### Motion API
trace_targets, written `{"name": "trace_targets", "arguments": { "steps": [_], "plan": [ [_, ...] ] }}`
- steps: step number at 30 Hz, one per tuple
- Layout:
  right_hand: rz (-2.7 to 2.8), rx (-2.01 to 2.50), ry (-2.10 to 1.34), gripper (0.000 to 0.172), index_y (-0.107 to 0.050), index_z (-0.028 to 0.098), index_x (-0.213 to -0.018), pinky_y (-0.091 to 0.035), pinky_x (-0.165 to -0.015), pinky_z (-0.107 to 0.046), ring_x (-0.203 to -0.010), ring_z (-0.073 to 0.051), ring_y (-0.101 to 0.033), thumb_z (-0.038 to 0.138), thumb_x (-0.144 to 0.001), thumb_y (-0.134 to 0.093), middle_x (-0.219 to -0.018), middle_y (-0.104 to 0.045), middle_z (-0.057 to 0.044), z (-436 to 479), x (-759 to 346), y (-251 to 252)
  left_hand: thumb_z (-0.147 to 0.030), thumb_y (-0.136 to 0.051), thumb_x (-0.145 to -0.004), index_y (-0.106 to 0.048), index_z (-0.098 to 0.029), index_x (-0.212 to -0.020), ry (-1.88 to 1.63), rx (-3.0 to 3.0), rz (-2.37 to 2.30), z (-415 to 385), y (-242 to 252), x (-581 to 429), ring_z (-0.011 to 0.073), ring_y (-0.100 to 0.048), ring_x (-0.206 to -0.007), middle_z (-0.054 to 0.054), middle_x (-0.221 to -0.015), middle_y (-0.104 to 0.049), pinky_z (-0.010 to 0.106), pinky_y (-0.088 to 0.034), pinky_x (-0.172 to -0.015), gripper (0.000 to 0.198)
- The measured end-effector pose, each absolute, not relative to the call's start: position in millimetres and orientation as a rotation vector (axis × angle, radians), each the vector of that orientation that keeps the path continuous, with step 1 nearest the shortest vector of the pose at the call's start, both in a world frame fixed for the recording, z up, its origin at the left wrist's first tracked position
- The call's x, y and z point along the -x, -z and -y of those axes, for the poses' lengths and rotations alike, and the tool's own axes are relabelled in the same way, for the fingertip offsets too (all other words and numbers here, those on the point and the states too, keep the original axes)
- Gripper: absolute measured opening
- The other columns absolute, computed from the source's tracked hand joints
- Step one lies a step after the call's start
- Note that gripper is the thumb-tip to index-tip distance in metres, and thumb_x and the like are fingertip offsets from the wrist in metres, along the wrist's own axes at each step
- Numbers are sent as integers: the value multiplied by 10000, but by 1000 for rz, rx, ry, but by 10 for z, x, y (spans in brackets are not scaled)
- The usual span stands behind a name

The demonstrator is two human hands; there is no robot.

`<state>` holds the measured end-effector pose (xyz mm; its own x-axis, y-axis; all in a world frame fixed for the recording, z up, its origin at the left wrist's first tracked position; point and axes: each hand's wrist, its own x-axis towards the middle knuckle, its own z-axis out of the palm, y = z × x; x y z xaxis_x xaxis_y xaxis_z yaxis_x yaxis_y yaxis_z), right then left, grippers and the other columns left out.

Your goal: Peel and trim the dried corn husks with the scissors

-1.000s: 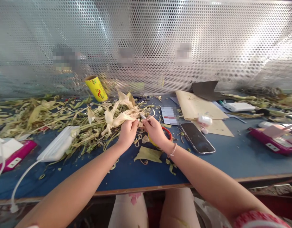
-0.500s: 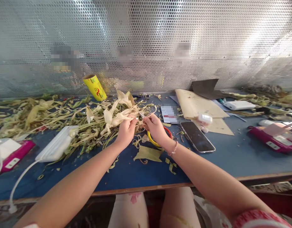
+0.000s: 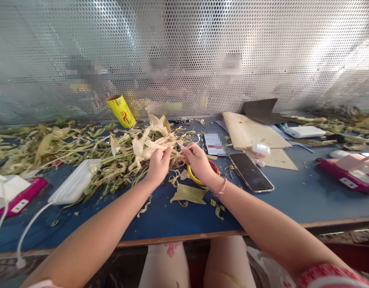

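Covering part of the red and yellow rings (image 3: 214,165), right hand (image 3: 198,163) pinches a small silvery tool (image 3: 180,145), mostly hidden, type unclear. Left hand (image 3: 158,164) pinches pale dried leaves (image 3: 154,146) near frame center; their bulk spreads up-left from the grip, the tool's tip just right.
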<state>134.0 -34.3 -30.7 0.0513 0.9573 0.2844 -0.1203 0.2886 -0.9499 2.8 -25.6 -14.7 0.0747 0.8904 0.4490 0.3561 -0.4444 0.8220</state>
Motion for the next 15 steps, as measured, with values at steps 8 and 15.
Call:
{"name": "trace_targets", "arguments": {
  "steps": [8, 15],
  "plan": [
    [1086, 847, -1131, 305, -375, 199, -628, -258, -439, -201, -447, -38, -289, 395, -687, -601, -518, -327, 90, 302, -1370, 298, -373, -491, -820, -503, -173, -657, -1280, -1865, -1096, 310, 139, -53, 110, -410, -493, -39, -485, -393, 238, -324, -519, 258],
    [1134, 808, -1124, 289, -359, 207, -632, -243, -431, -203, -431, -43, -283, 378, -726, -572, -495, -314, 93, 331, -1353, 271, -475, -521, -791, -481, -184, -653, -1391, -1609, -1111, 190, 301, -33, 93, -360, -405, -49, -445, -351, 238, -281, -433, 325]
  ]
}}
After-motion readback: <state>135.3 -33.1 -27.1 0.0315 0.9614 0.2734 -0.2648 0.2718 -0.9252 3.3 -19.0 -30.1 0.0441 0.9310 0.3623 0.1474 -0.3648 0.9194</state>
